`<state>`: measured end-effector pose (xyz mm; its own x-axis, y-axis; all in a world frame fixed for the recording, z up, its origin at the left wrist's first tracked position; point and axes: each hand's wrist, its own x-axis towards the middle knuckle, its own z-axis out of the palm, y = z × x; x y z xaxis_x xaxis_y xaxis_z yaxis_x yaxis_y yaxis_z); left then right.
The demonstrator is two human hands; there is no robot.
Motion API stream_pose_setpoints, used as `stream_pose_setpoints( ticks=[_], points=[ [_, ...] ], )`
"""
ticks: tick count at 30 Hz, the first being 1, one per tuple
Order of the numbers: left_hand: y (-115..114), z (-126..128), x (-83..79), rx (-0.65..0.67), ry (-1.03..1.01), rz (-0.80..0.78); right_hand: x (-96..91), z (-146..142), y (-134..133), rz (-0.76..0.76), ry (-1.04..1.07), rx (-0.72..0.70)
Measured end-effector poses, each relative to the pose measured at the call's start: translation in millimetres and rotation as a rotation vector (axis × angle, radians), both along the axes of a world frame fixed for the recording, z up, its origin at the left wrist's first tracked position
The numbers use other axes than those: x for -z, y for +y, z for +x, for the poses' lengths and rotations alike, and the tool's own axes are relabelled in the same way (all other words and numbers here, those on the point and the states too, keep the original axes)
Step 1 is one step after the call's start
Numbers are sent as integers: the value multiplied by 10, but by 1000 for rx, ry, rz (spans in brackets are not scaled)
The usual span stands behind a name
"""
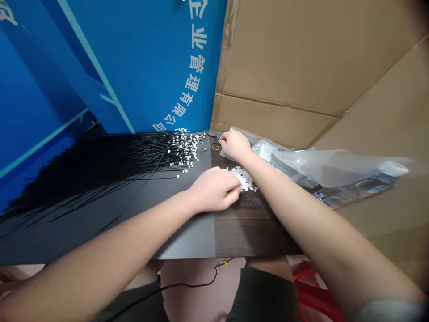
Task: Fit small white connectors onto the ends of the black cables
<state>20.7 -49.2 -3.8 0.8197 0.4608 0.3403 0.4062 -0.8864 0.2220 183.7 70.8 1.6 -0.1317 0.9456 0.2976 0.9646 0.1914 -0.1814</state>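
My left hand (216, 190) rests at the near left edge of a pile of small white plastic pieces (246, 180). Its fingers are curled together, and whatever they may hold is hidden. Farther back, my right hand (236, 145) reaches across the table with thumb and fingers pinched. Tiny dark and shiny bits lie at those fingertips, too small to name. Just in front of them is a thin yellow rubber band (216, 147). To the left lies a large bundle of thin black strands (110, 156), many tipped with small white ends (186, 145).
Clear plastic bags (301, 163) lie along the back right, beside my right forearm. A blue printed panel (150, 58) and a cardboard wall (278, 58) close off the back. The table (248, 232) ends close to my lap, with a black cable (187, 285) hanging below.
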Motion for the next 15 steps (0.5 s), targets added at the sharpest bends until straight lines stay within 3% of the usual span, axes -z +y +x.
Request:
stream_pose_setpoints(
  ticks=[5, 10, 15],
  points=[
    [81, -55, 111, 15, -72, -68, 47, -153, 458, -91, -119, 10],
    [136, -65, 98, -21, -157, -124, 131, -145, 455, -68, -148, 22],
    [170, -66, 112, -88, -244, -153, 91, -112, 405, 8, -95, 0]
  ],
)
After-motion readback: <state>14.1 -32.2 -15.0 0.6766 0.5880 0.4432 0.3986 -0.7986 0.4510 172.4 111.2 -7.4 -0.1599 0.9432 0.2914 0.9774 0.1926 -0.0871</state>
